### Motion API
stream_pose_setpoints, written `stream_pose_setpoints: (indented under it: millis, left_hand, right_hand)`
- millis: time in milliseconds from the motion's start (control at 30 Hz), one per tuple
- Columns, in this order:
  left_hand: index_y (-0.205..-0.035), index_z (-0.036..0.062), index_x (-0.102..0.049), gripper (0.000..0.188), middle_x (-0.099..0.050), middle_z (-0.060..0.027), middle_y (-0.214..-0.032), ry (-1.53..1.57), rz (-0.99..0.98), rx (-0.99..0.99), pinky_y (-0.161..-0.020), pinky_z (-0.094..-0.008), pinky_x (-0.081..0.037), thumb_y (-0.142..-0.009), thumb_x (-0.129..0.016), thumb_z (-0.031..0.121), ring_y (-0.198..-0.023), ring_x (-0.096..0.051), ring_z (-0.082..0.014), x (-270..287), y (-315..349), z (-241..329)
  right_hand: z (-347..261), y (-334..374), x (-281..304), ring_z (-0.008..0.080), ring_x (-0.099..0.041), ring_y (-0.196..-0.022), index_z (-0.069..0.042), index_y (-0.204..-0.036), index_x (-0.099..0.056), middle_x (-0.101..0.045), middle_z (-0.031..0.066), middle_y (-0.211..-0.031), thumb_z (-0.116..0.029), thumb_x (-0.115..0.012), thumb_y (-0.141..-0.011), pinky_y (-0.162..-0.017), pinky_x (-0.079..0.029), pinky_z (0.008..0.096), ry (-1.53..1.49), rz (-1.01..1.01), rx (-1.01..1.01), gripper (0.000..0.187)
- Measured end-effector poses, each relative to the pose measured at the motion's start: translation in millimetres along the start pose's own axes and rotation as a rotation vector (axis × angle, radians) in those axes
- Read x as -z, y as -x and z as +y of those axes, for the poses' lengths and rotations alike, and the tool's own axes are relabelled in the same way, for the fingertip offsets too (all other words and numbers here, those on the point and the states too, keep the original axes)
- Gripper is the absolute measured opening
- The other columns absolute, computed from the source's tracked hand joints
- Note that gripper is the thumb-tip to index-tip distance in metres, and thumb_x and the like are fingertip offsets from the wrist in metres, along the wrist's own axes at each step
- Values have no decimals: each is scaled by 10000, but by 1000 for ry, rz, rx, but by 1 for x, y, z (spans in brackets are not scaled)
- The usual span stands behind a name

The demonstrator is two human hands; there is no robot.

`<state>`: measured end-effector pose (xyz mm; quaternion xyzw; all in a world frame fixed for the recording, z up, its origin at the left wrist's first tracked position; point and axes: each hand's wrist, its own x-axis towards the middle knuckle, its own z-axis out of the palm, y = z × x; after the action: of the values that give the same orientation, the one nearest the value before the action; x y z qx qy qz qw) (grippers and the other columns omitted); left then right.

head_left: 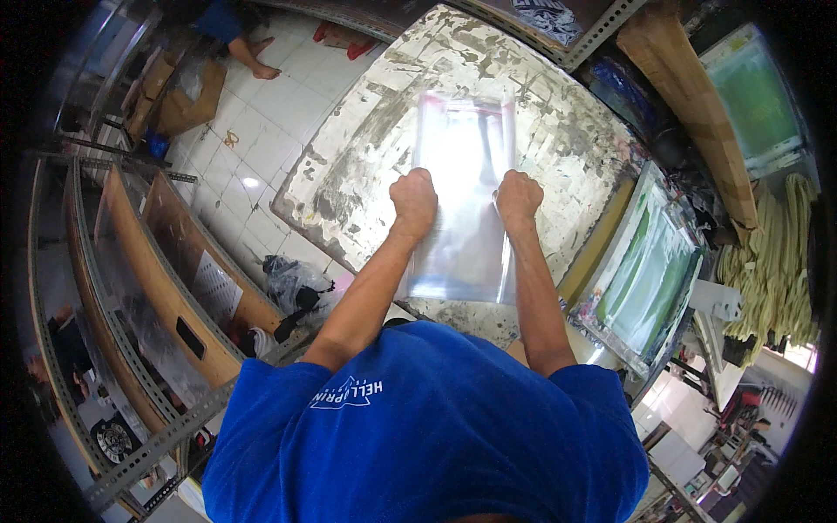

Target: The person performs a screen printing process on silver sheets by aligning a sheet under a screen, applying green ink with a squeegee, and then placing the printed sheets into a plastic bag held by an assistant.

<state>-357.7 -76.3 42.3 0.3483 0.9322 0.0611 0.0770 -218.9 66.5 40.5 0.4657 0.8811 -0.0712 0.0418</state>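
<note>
A long stack of clear, shiny plastic sheets or sleeves (462,248) lies lengthwise before me on a worktop (349,166) blotched with white and grey paint. My left hand (413,204) is closed in a fist around the stack's left edge. Across from it, my right hand (520,200) grips the right edge with its fingers curled in. Both forearms reach forward from the blue shirt. Glare whitens the middle of the plastic, so single layers cannot be made out there.
Framed screens with green mesh stand at the right (641,261) and far right (754,91). Pale yellowish strips (779,261) hang beyond. Metal-framed wooden shelves (144,288) line the left. Another person's bare leg (248,57) shows above the tiled floor (270,96), near a cardboard box (187,100).
</note>
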Motion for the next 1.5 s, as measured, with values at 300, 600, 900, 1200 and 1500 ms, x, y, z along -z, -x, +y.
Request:
stream_pose_setpoints:
  millis: [300, 600, 900, 1200, 1500]
  left_hand:
    - [-899, -57, -741, 187, -671, -13, -725, 1178, 145, 179, -626, -279, -461, -916, -729, 129, -688, -554, -74, 102, 24, -27]
    - [-1117, -83, -696, 273, -721, -154, -1037, 1486, 492, 25, -893, -323, -498, -929, -715, 113, -985, -650, -199, 121, 59, -3]
    - [-1024, -62, -723, 225, -725, -105, -906, 1121, 565, -145, -792, -322, -519, -933, -719, 144, -852, -679, -204, 130, 36, -7]
    - [-1146, -71, -662, 354, -701, -136, -1066, 1046, 568, -101, -899, -325, -513, -898, -765, 159, -986, -656, -209, 145, 39, -6]
    - [-1133, -42, -696, 318, -729, -124, -1032, 1286, 413, -9, -852, -307, -510, -874, -786, 119, -938, -662, -174, 118, 25, -16]
  right_hand:
    - [23, 35, 97, 228, -638, -687, 46, -918, -707, -670, 172, -750, -121, -654, -919, -653, -481, 358, -787, 150, -95, 175]
    - [-11, 82, 80, 185, -560, -934, 78, -1348, -470, -604, 147, -1086, -3, -537, -941, -867, -469, 329, -1511, 577, 55, 420]
    - [-4, 66, 57, 221, -609, -1063, 71, -1187, -615, -641, 153, -1141, -19, -662, -928, -923, -510, 353, -1408, 559, 146, 279]
    - [-14, 74, 84, 228, -611, -1009, 79, -1169, -593, -642, 133, -1073, -30, -584, -965, -901, -493, 360, -1282, 630, 157, 231]
    - [-1, 62, 58, 261, -545, -1157, 70, -1296, -525, -575, 182, -1236, -58, -600, -964, -1014, -438, 395, -1472, 478, 120, 363]
